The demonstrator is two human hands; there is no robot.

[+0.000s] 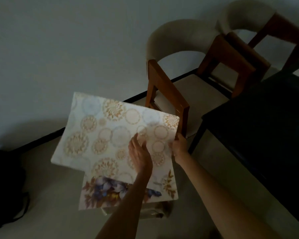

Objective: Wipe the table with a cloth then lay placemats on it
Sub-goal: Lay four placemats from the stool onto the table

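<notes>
A pale placemat (107, 133) printed with tan and blue circles is lifted in front of me, tilted up at its left side. My right hand (179, 147) pinches its right edge. My left hand (139, 153) lies flat on its top face, fingers spread, near the right side. Beneath it lies a second placemat (110, 190) with blue and purple flowers, resting on a small stand whose shape is mostly hidden. The dark table (266, 121) stands at the right, apart from both mats. No cloth is in view.
Two wooden chairs with cream padded backs stand by the wall, the nearer chair (167, 90) just behind the mats and next to the table's corner, the farther chair (259, 31) at the top right. A dark bag (5, 187) sits on the floor at the left.
</notes>
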